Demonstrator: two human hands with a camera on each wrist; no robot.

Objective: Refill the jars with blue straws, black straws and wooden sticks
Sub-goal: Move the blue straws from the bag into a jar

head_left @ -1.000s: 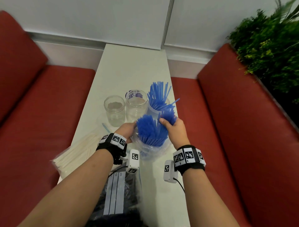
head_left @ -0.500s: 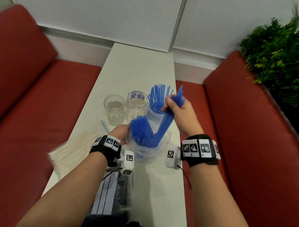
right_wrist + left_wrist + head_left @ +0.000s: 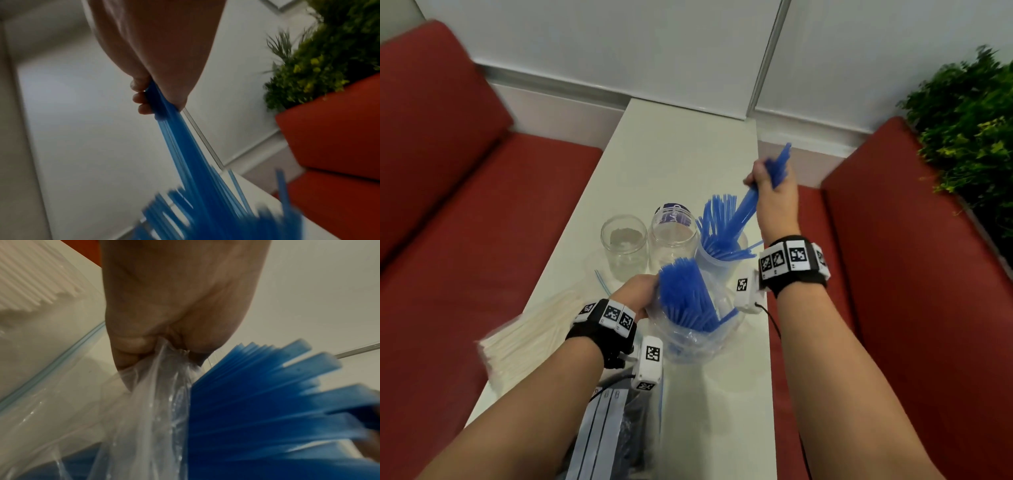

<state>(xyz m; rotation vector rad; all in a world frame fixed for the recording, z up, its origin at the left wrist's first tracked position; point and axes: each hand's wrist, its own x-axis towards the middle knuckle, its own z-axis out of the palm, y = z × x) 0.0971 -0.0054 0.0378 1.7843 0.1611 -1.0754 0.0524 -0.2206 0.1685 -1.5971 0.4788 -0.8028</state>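
Observation:
My right hand (image 3: 768, 186) grips a bunch of blue straws (image 3: 748, 202) (image 3: 176, 134) and holds it raised above the right jar (image 3: 717, 262), which has several blue straws standing in it. My left hand (image 3: 635, 294) pinches the rim of a clear plastic bag (image 3: 688, 342) (image 3: 144, 386) that holds more blue straws (image 3: 683, 294) (image 3: 267, 402). Two empty glass jars (image 3: 624, 241) (image 3: 673, 236) stand left of the filled one. A bag of pale wooden sticks (image 3: 524, 337) lies at the table's left edge. A bag of black straws (image 3: 616, 435) lies near me.
The narrow white table (image 3: 681, 144) runs away from me between two red benches (image 3: 465, 222) (image 3: 914, 291). A green plant (image 3: 969, 113) stands at the far right. A white wall closes the far end.
My right hand has pulled a bunch of blue straws out of the bag and lifted it up and away, over the right jar. The left hand still holds the bag.

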